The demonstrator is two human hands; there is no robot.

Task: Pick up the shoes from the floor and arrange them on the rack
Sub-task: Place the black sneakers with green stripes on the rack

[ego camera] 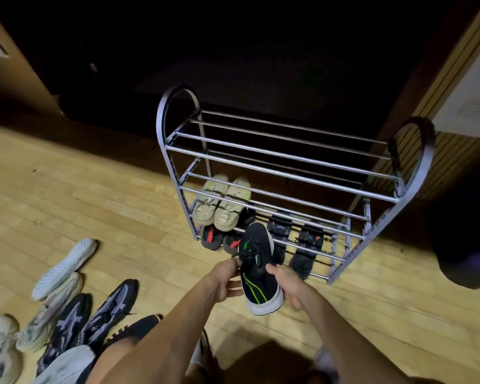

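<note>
one black shoe (257,268) between two hands

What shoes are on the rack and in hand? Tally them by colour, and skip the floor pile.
beige shoes, on the rack: 2
black shoes with red or orange marks, bottom tier: 4
black shoe with green stripes, held by the left hand and right hand: 1
Total: 7
</note>
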